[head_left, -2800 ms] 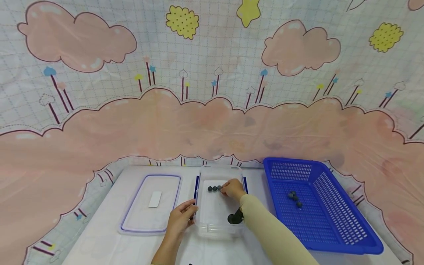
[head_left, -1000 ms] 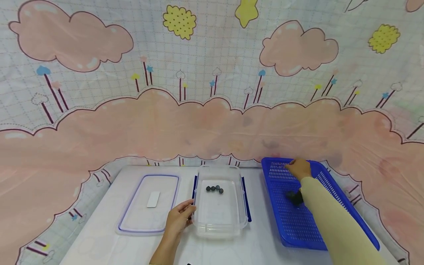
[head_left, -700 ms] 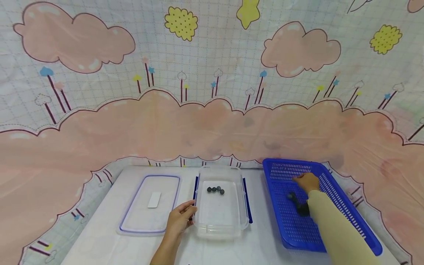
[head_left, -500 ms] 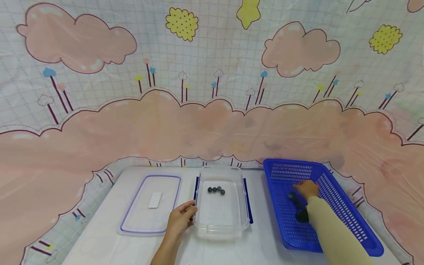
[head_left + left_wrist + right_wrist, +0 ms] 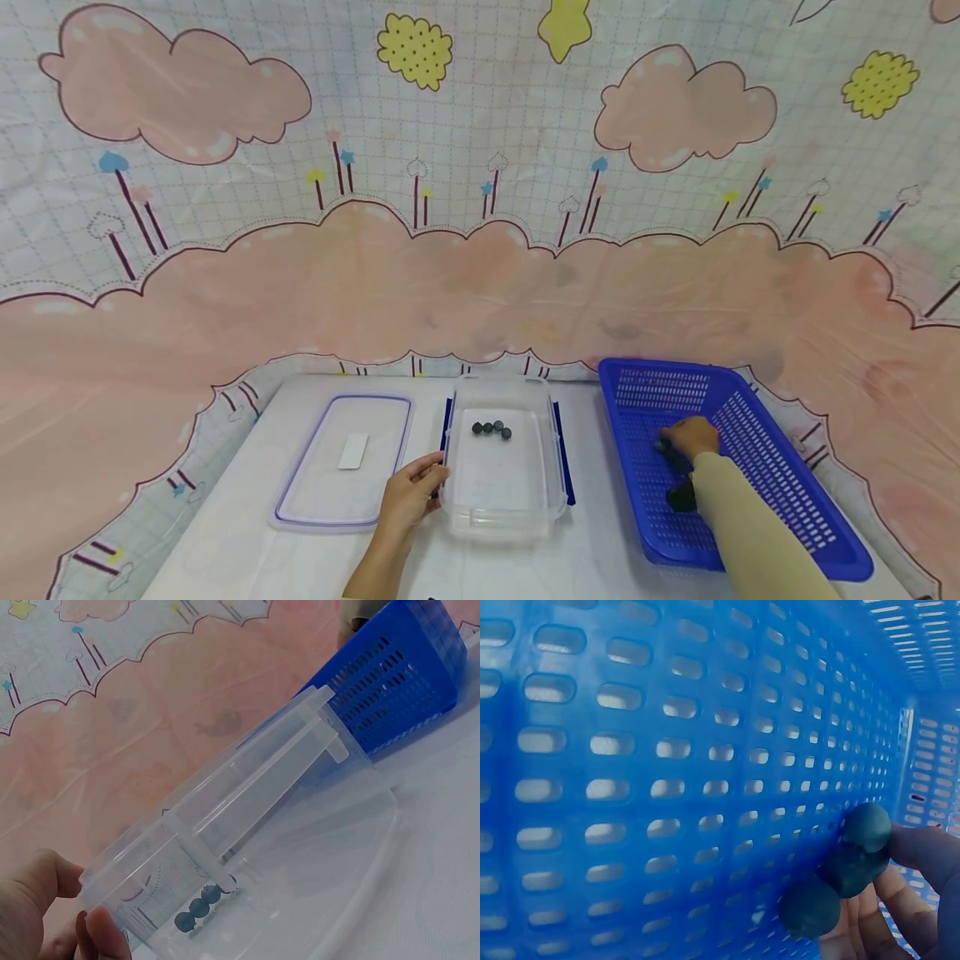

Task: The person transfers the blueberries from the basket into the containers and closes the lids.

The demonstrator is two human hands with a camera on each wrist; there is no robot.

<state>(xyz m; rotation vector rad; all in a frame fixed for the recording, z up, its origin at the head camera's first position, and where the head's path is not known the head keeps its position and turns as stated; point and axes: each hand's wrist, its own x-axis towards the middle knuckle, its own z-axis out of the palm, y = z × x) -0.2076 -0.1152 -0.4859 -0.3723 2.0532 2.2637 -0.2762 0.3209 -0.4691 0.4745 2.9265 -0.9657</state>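
Since the earlier frames the right hand (image 5: 692,435) has left the clear rectangular plastic container (image 5: 502,512), crossed to the blue perforated plastic basket (image 5: 780,492) and come down onto its floor, where it now sits among the small dark round balls (image 5: 847,870). In the right wrist view three of these balls lie together against the curled fingers (image 5: 900,900), touching them; whether the fingers actually pinch one or only press against them cannot be told. The basket stands just to the right of the container on the white counter (image 5: 247,558).

The left hand (image 5: 408,498) has stayed at the container's left wall, near its front corner, with thumb and fingers curled about the rim, as the left wrist view shows (image 5: 45,911). Four more dark balls (image 5: 491,428) lie in a short row inside the container, toward its far end.

To the left of the container, a little apart from it, lies a clear flat lid with a blue-edged rim (image 5: 300,512), and a small white rectangular tab (image 5: 352,451) rests on the lid's middle. Behind the container rises a pink and white cloud-patterned cloth backdrop (image 5: 480,208).
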